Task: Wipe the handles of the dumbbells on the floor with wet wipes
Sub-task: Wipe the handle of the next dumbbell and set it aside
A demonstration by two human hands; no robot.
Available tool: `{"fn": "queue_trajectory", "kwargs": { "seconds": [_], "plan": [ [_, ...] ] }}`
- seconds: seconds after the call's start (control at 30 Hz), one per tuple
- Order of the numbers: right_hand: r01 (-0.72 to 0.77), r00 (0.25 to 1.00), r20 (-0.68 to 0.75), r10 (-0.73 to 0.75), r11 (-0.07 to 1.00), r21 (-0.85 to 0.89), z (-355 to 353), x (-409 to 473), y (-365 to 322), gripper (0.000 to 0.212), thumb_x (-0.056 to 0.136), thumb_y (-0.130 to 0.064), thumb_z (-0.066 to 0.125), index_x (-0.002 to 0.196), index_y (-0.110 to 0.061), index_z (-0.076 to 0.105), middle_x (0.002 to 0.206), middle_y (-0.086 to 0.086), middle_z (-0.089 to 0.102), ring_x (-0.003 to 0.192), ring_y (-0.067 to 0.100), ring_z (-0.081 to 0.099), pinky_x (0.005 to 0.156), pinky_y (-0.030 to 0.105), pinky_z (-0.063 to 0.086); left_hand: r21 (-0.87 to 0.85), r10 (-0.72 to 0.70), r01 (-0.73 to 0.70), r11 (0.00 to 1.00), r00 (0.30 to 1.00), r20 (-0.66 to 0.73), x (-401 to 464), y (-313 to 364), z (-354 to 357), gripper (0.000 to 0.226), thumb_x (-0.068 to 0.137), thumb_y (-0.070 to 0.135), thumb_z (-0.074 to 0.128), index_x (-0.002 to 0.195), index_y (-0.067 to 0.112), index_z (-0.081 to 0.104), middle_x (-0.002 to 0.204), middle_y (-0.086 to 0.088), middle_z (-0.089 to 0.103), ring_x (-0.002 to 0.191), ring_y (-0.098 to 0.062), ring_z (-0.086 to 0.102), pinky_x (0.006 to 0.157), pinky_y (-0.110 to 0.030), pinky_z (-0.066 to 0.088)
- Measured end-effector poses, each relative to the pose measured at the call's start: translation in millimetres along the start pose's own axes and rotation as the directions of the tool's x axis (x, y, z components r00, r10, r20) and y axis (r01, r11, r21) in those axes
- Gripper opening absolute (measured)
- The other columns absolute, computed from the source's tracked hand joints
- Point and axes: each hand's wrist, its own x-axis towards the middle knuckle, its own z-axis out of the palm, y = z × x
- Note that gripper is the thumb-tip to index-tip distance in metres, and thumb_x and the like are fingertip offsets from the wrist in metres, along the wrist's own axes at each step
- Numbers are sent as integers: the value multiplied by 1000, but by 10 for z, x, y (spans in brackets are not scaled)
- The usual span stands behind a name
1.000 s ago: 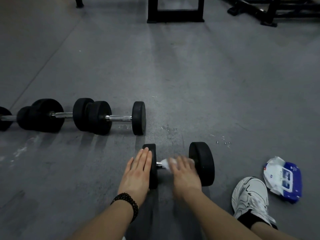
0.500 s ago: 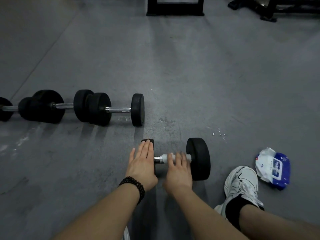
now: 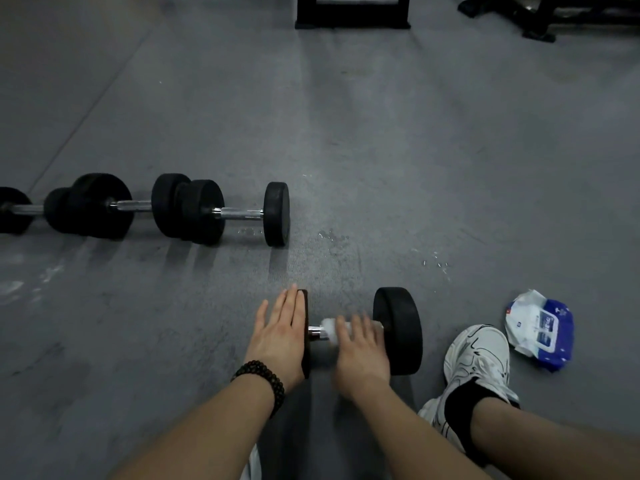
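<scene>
Head view: near the floor's [image 3: 381, 150] lower edge my left hand [image 3: 277, 337] lies flat, fingers straight and spread, pressed against the left plate of the nearest dumbbell [image 3: 398, 330]. My right hand [image 3: 360, 355], blurred, curls over its handle with a white wet wipe [image 3: 329, 332] bunched under the fingers; chrome shows just left of the wipe. A dark bead bracelet [image 3: 261, 379] circles my left wrist. Further dumbbells [image 3: 207, 213] lie in a row toward the left edge, well apart from this one. My white sneaker [image 3: 478, 362] rests just right of the dumbbell, the blue wipes pack [image 3: 540, 330] beyond it near the right edge.
</scene>
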Motion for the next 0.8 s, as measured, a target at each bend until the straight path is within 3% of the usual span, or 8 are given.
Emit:
{"fn": "queue_trajectory", "kwargs": {
  "seconds": [0.07,0.23,0.37,0.5,0.67,0.8],
  "plan": [
    [-89,996,-12,89,996,30,2,-29,-36,81,92,-29,48,156,-20,-1,163,15,-3,149,33,-14,117,46,-14,-12,-14,14,1000,1000,9,-61,32,38,123,81,33,74,151,6,-24,162,-8,-25,149,-22,-21,122,-49,-7],
    [57,998,26,-57,998,13,34,-98,36,80,94,-19,43,155,-29,-7,164,8,-10,148,29,-19,116,42,-13,13,-30,29,999,999,28,-92,54,63,130,78,37,80,151,6,-23,162,-8,-23,149,-23,-21,122,-48,-8],
    [-27,999,23,27,999,42,1,-115,-48,81,93,-23,46,156,-28,-6,163,11,-14,147,33,-21,116,46,-12,15,-42,41,999,999,33,-86,65,54,131,76,37,82,152,6,-21,162,-8,-21,150,-22,-19,122,-48,-7],
    [109,990,90,-110,994,22,58,-115,-156,89,92,-35,52,154,-34,-12,162,5,-22,146,29,-27,116,44,-14,14,-49,49,999,999,15,-91,61,76,125,80,32,78,152,7,-21,162,-8,-22,149,-21,-20,122,-44,-10],
    [-103,993,68,99,992,66,20,-136,-79,91,90,-24,51,154,-33,-13,160,10,-27,144,31,-30,118,47,-14,35,-33,33,999,999,12,-107,62,76,126,79,34,79,152,6,-19,163,-10,-19,150,-24,-17,123,-44,-7],
    [6,985,170,-9,1000,19,-106,-152,51,96,89,-21,54,152,-37,-17,158,5,-30,144,28,-30,119,46,-11,26,-22,22,999,1000,1,-139,74,88,119,83,30,75,152,6,-19,163,-11,-18,150,-24,-16,123,-43,-4]
  ]
}}
